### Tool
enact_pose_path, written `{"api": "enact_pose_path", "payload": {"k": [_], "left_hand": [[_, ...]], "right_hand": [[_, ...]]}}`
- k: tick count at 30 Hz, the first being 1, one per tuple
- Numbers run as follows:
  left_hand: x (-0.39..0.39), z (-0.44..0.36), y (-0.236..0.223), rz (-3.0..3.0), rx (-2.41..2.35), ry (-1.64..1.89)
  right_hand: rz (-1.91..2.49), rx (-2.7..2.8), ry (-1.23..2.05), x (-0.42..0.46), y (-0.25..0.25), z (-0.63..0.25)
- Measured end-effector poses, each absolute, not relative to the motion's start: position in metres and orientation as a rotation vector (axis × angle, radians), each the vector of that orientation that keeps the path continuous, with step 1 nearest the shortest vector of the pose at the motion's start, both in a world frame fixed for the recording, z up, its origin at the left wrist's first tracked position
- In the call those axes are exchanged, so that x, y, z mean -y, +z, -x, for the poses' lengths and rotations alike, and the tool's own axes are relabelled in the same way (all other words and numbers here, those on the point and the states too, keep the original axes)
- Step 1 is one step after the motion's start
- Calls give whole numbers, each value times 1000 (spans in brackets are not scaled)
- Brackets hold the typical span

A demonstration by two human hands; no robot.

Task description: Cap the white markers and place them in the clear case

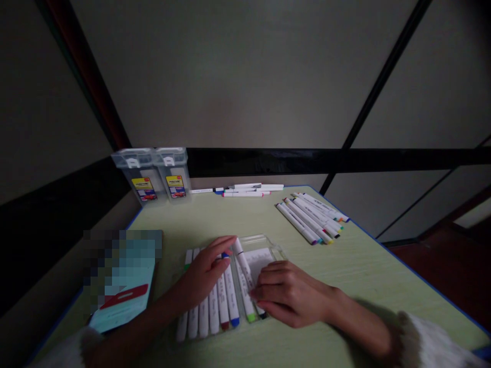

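Note:
A clear plastic marker case lies open in front of me. Several white markers lie side by side in its left part, two of them with dark red and blue ends. A white marker with a light green end slants in the right part. Curled fingers of my right hand close on its lower half. Beneath that hand a dark-ended marker is mostly hidden. My left hand reaches over the left row, fingers stretched and thumb apart, fingertips near the slanted marker's top.
Two clear lidded boxes with yellow labels stand at the back left. Loose markers lie along the back edge. Another group of markers fans out at the right. A device with a lit screen, partly blurred, lies at the left.

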State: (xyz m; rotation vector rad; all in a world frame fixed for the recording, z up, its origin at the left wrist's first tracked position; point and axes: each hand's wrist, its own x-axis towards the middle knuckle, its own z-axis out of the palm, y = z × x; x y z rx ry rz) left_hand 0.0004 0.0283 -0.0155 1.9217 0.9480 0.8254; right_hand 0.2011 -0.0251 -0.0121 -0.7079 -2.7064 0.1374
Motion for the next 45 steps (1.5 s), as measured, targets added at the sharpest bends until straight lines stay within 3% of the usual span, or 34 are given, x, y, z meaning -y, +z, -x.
{"api": "enact_pose_path", "payload": {"k": [26,37,45], "left_hand": [[-23,-1,-11,-1911,-1002,615],[-22,-1,-12,-1936,-1004,634],[-28,0,-16,-1944,-1004,703]], "right_hand": [[931,2534,353,20,-6,-203],[1040,2580,239,21,-8,-203],[1145,2539,330,22,-4,-200]]}}
